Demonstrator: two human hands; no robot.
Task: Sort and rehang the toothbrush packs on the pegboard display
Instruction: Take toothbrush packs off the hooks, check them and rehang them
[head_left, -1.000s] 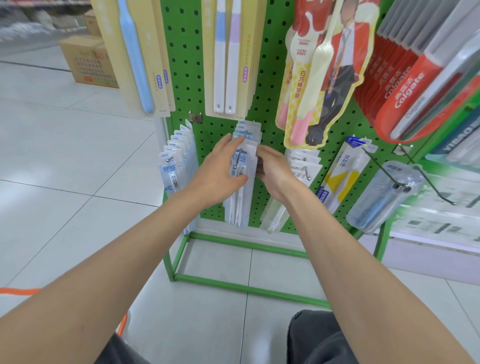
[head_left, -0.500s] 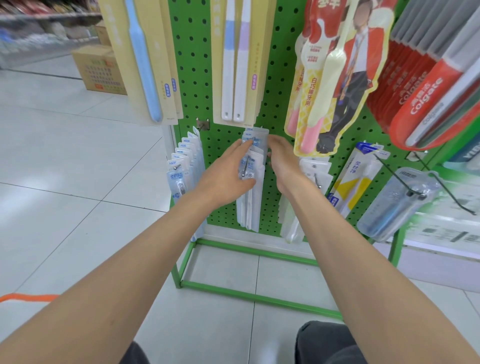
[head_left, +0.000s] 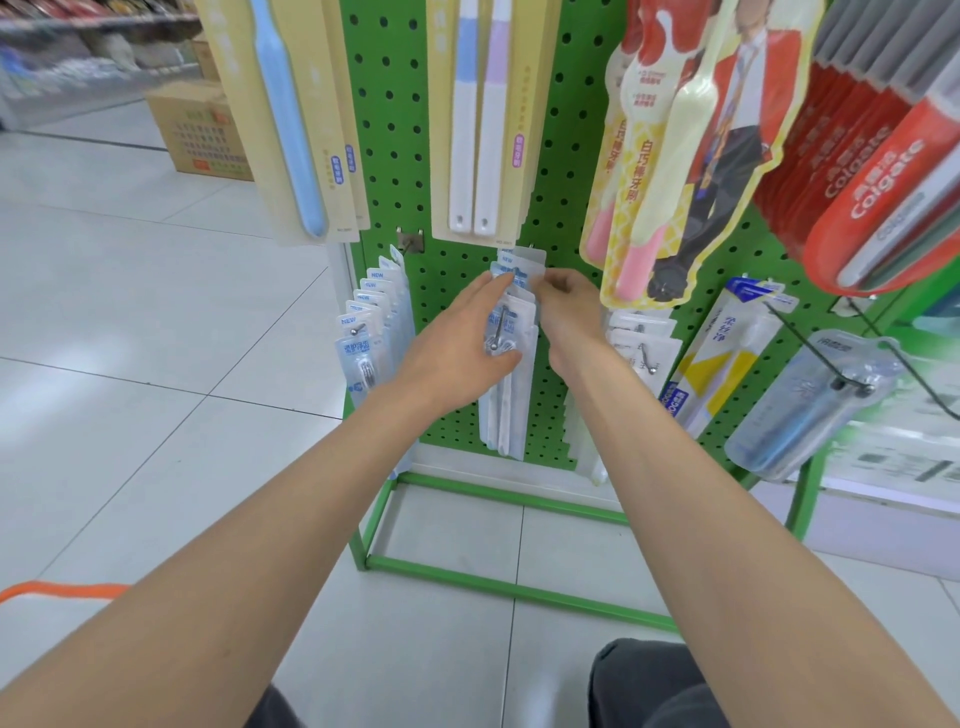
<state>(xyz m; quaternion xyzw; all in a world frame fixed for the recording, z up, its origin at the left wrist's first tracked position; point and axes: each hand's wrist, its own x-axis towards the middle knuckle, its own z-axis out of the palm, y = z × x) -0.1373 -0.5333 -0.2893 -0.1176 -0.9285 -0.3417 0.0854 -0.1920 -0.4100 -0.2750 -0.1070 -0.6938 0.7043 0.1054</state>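
- Bottom of the frame: dark trousers (head_left: 654, 686) above the tiled floor (head_left: 156, 415), with both bare forearms reaching up toward the centre.
- Centre: the left hand (head_left: 457, 353) lies nearly flat against the left side of the toothbrush packs (head_left: 511, 415), fingers straight and thumb across the front pack.
- Just right of it, the right hand (head_left: 566, 306) has its fingers curled at the pack headers. It seems to pinch one, though the fingertips are partly hidden.
- The packs hang on a metal peg (head_left: 501, 325) in the middle of the green pegboard (head_left: 550, 171).
- Upper right: red Colgate packs (head_left: 872, 171).
- Upper left, far off: a cardboard box (head_left: 202, 135).
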